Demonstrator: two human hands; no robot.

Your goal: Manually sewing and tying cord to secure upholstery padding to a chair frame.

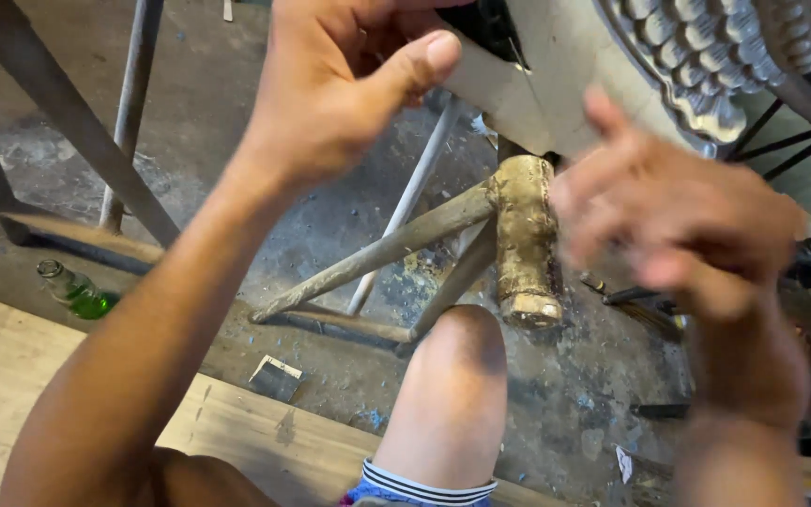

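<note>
My left hand [340, 84] grips the edge of a pale flat piece [556, 84] held up near the top of the view, thumb pressed on its face. The piece carries a silvery, scale-patterned relief [706, 56] at the upper right. My right hand [678, 216] is blurred, fingers spread, just below and right of the piece; it holds nothing that I can make out. Under both hands stands a rough wooden stand [523, 235] with a thick post and slanting legs. My bare knee [452, 376] is below it.
A green glass bottle [72, 289] lies on the dirty concrete floor at left. Metal table legs [77, 131] cross the upper left. A wooden plank [11, 376] runs along the bottom left, a small dark scrap [276, 377] beside it. Dark tools [650, 305] lie at right.
</note>
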